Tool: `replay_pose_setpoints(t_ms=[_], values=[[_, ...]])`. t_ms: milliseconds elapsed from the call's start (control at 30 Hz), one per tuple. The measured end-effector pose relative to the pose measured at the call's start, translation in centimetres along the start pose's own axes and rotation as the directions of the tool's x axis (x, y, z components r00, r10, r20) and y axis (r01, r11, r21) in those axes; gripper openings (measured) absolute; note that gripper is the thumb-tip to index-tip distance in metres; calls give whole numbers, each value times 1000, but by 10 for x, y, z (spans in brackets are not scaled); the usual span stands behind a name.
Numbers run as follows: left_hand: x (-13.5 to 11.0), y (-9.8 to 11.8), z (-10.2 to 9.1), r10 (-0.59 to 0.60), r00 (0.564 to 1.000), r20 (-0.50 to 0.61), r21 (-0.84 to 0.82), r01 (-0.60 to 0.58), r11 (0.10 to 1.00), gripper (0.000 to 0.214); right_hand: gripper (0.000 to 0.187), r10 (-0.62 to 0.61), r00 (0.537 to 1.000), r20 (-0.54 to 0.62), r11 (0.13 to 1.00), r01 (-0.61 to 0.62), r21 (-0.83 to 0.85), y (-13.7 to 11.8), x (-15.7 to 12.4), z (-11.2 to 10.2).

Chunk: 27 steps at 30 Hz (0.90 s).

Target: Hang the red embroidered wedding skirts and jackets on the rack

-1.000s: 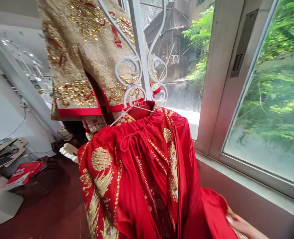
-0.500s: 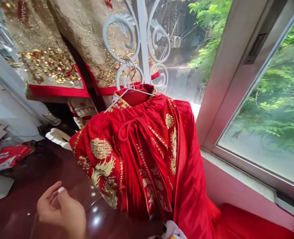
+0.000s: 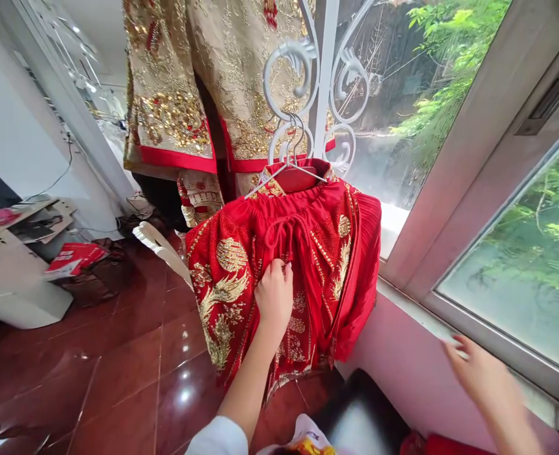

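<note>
A red garment with a gathered, drawstring-tied waist hangs from a thin metal hanger. Beneath it is a red jacket with gold embroidery, its stand-up collar showing behind the hanger. My left hand is closed at the front of the red garment, just below the tied bow. Its fingertips are partly hidden, so whether they pinch cord or cloth is unclear. My right hand, smeared by motion, is apart from the clothes near the window sill, fingers loosely bent and apart, nothing visible in it.
White scrolled ironwork holds the hanger, in front of a window. A beige, gold-sequined garment hangs behind. At left are a white desk and a red packet; a dark seat is below.
My left hand has moved right and up onto the red garment. My right hand has come into view. Red cloth spread at lower right has drawn in, and the view has shifted left.
</note>
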<state>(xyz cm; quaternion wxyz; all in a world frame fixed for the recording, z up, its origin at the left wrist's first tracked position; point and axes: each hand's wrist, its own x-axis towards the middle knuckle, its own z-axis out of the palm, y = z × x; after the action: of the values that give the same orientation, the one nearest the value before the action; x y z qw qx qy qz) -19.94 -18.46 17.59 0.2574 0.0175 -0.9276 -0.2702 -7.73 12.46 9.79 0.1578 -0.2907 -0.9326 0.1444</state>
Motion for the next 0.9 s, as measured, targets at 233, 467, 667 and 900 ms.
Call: replay_pose_setpoints(t_ms=[233, 467, 667, 900], values=[[5, -21, -6, 1, 999, -48, 81, 2, 997, 24, 34, -461, 884, -82, 840, 464, 283, -151, -11, -27], [-45, -31, -1, 53, 934, 353, 248, -148, 958, 28, 25, -685, 295, -666, 320, 943, 89, -240, 26, -72], [-138, -71, 48, -228, 664, 712, 385, -98, 918, 36, 38, -890, 215, -401, 271, 959, -87, -279, 44, -57], [-143, -84, 40, -213, 507, 835, 344, -180, 922, 29, 42, -954, 180, -241, 219, 965, -144, -282, 46, -69]])
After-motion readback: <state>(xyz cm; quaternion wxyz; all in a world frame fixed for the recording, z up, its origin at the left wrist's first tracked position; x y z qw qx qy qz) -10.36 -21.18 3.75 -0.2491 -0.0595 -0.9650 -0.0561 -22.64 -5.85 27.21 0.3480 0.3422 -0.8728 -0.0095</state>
